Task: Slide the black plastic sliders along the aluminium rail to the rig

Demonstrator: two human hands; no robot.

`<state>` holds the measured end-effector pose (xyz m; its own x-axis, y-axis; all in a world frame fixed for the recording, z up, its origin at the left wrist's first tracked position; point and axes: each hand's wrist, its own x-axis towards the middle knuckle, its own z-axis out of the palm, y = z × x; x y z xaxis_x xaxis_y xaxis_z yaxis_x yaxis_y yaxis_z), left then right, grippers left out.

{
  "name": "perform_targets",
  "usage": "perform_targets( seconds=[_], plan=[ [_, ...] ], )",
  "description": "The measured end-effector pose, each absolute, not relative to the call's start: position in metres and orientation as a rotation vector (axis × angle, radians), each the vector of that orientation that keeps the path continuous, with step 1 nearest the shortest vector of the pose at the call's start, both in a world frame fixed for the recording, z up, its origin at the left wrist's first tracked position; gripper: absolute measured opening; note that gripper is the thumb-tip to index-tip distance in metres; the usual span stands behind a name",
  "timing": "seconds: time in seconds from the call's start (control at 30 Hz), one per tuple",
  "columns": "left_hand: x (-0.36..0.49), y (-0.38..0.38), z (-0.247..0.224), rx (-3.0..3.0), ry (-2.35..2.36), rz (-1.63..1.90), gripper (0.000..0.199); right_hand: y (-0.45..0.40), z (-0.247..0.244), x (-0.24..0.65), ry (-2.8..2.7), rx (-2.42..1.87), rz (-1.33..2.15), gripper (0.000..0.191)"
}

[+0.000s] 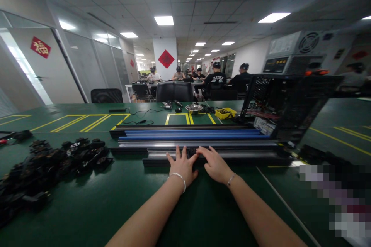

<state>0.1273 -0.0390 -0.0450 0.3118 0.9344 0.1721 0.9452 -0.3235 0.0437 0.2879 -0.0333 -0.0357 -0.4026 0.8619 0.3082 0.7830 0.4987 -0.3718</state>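
Note:
Long black and silver rails [243,154] lie side by side across the green table, with a blue strip [197,133] among those behind. My left hand [183,168] has its fingers spread over the nearest rail, its index finger reaching right. My right hand [216,166] comes in from the other side, index finger stretched out and the other fingers bent. Both index fingertips meet at a small black part [193,150] set on the rail. Fingers partly cover that part, so its kind is unclear.
A heap of small black parts [66,158] lies at left. An open computer case [278,108] stands at right, power supplies [292,44] on top. Farther back are a metal bowl [194,108], a yellow basket [225,113] and cables. Several people sit beyond.

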Motion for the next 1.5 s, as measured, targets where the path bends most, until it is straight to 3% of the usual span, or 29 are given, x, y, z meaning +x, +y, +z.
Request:
perform_targets(
  seconds=[0.13,0.27,1.5],
  plan=[
    [0.129,-0.04,-0.043,-2.495,-1.77,-0.265,0.057,-0.032,-0.041,0.294,-2.287,-1.656,-0.036,0.075],
    [0.126,-0.042,-0.041,-2.506,-1.763,-0.26,0.054,-0.03,-0.044,0.299,-2.338,-1.76,-0.112,0.074],
    [0.071,-0.039,-0.038,-2.366,-1.781,-0.199,0.053,-0.028,-0.042,0.301,-2.348,-1.768,-0.046,0.075]
  ],
)
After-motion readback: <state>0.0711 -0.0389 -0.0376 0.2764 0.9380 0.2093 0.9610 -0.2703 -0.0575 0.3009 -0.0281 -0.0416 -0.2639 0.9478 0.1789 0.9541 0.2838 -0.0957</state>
